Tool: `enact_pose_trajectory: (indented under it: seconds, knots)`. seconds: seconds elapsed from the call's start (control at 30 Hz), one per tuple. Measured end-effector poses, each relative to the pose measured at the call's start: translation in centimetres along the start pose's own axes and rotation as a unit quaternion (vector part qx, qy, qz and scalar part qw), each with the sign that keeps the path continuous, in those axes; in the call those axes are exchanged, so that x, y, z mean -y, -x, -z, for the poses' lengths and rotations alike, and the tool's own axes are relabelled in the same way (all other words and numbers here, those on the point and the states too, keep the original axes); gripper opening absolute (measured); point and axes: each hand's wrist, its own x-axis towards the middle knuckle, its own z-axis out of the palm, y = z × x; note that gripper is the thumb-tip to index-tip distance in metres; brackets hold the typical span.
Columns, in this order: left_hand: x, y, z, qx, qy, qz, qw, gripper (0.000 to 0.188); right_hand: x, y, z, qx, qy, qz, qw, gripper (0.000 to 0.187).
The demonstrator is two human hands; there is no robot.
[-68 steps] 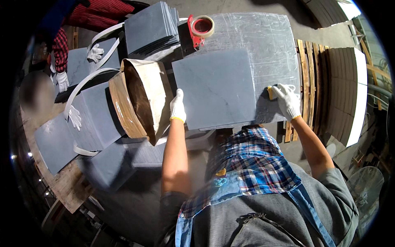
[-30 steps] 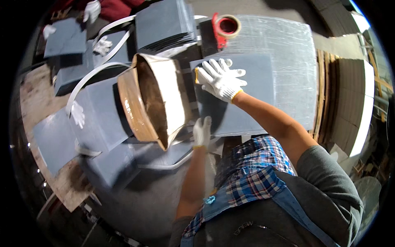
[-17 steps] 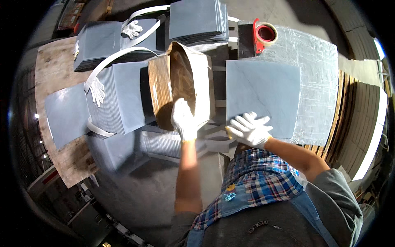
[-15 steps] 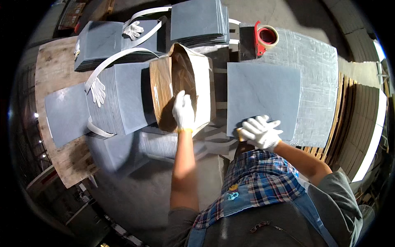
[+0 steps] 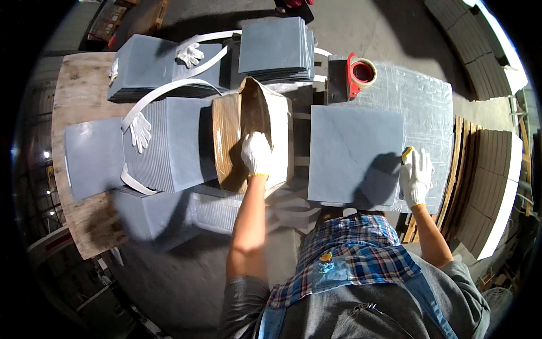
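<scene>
My left hand (image 5: 257,153), in a white knit glove, reaches into the mouth of an upright brown cardboard box (image 5: 226,133). Its fingers look curled together; their tips and anything in them are hidden. At the right edge of a flat grey stone tile (image 5: 355,152) is my right hand (image 5: 416,179), also gloved. Between its thumb and fingers sits a small yellow-and-dark object (image 5: 407,153), too small to name. The tile lies at the near side of a film-covered surface (image 5: 423,107).
Behind the tile stands a red tape dispenser (image 5: 355,76). Stacks of grey tiles (image 5: 189,141) are to the left, some with white straps (image 5: 164,85) and a spare glove (image 5: 140,133) on them. A plywood board (image 5: 84,85) lies underneath. Pale stacked slabs (image 5: 491,192) stand far right.
My right hand has moved from the tile's near edge to its right edge. My left hand remains at the box, its fingers now more curled. The view has shifted slightly.
</scene>
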Motion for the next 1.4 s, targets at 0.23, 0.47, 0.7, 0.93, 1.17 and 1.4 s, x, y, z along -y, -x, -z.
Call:
enact_pose_trajectory:
  seconds: [0.23,0.47,0.7,0.93,1.17,1.4]
  knots:
    - [2.2,0.7,0.9,0.014,-0.013,-0.015,1.0,0.038,10.6,-0.3,1.5,0.017,-0.213,0.108,0.971,0.057]
    - [8.4,-2.3,-6.1,0.198,-0.057,0.29,0.935,0.048,13.2,2.6,3.8,0.062,-0.246,0.161,0.954,0.056]
    - [6.6,1.2,-4.4,0.166,0.004,0.152,0.974,0.037,9.3,4.9,2.7,0.119,-0.225,0.103,0.962,0.048]
    - [9.3,0.8,-6.6,0.132,-0.028,0.207,0.969,0.053,13.5,2.5,2.8,0.095,-0.264,0.117,0.953,0.047]
    - [11.0,-0.8,-13.0,0.012,-0.194,0.001,0.981,0.034,12.8,5.0,2.2,0.124,-0.234,0.136,0.955,0.046]
    - [1.3,-0.6,1.3,0.061,0.215,0.067,0.972,0.017,12.4,5.1,1.9,0.151,-0.248,0.098,0.952,0.041]
